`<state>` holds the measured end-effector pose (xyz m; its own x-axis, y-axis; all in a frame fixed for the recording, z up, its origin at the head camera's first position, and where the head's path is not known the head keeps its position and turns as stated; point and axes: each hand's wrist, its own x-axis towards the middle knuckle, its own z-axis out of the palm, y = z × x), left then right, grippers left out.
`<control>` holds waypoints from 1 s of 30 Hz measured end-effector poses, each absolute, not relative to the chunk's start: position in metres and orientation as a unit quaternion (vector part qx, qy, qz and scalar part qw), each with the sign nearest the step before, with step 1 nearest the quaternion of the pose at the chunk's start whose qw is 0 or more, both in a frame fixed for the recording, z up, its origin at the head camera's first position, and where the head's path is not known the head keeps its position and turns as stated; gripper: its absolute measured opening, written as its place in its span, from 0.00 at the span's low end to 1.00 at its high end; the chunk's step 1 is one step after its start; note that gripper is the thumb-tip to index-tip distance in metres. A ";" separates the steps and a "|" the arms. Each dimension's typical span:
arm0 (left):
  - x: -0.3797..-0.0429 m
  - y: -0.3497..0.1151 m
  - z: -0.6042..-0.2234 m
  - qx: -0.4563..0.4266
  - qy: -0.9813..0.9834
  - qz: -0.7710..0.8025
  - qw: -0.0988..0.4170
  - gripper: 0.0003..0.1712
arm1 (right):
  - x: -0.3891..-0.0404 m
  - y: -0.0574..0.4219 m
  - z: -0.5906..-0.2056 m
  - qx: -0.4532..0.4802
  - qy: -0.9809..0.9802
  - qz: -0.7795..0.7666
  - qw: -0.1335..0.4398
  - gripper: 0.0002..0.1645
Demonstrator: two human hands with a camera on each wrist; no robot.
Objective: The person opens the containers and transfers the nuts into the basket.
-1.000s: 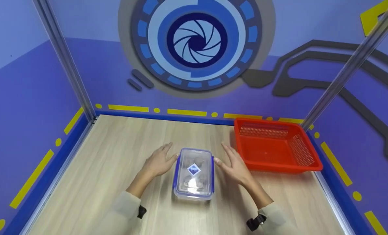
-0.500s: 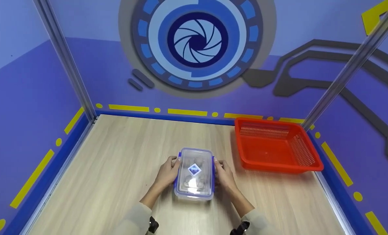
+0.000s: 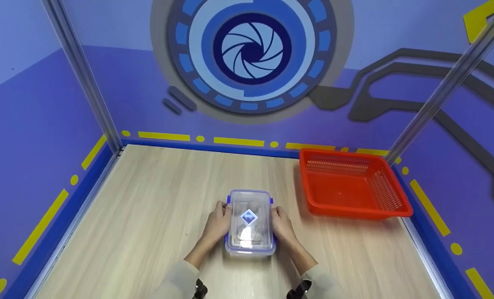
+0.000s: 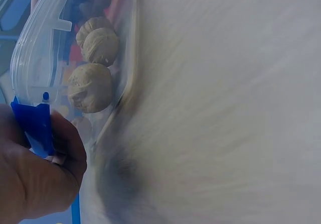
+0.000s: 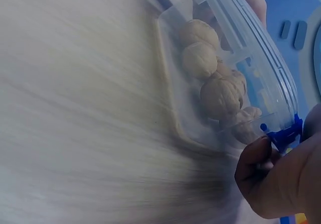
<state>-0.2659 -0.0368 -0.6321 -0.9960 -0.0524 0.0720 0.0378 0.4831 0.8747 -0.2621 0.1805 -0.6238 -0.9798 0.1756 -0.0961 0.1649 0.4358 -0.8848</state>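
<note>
A clear plastic food container (image 3: 250, 232) with a blue-edged lid and a diamond-shaped sticker (image 3: 249, 216) lies flat near the middle of the table. My left hand (image 3: 217, 224) grips its left side, fingers curled by a blue side clip (image 4: 35, 128) in the left wrist view. On the opposite side my right hand (image 3: 283, 226) holds the container, its fingers curled at the other blue clip (image 5: 286, 134). Through the clear walls show several round, tan, wrinkled balls (image 4: 90, 88), perhaps walnuts. Whether the base touches the table cannot be told.
A red plastic basket (image 3: 357, 212) with perforated walls stands at the back right of the wooden table (image 3: 155, 195). Blue printed panels (image 3: 118, 91) and metal posts (image 3: 87, 79) enclose the back and sides.
Both hands have come inward from beside the container, their fingers curling onto its sides. Since half a second ago, the container has shifted slightly right and towards me.
</note>
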 end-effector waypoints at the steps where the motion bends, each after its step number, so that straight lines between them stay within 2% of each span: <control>1: -0.266 -0.036 -0.632 0.004 -0.860 -0.509 0.046 0.12 | -0.262 0.180 -0.624 -0.098 -0.848 0.520 0.009 0.20; 9: -0.265 -0.035 -0.637 -0.006 -0.863 -0.500 0.075 0.12 | -0.263 0.178 -0.630 -0.081 -0.859 0.505 0.032 0.20; 17: -0.266 -0.036 -0.637 0.002 -0.865 -0.497 0.068 0.12 | -0.266 0.182 -0.634 -0.063 -0.861 0.503 0.041 0.22; 26: -0.265 -0.036 -0.636 -0.001 -0.865 -0.498 0.054 0.12 | -0.264 0.189 -0.649 -0.092 -0.774 0.627 0.017 0.26; 30: -0.265 -0.034 -0.636 0.007 -0.864 -0.499 0.058 0.12 | -0.266 0.192 -0.653 -0.100 -0.748 0.656 -0.012 0.27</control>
<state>-0.2654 -0.0345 -0.6360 -0.9932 -0.0699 0.0931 0.0457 0.5010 0.8642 -0.2656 0.1919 -0.6528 -0.9799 0.1337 -0.1483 0.1644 0.1187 -0.9792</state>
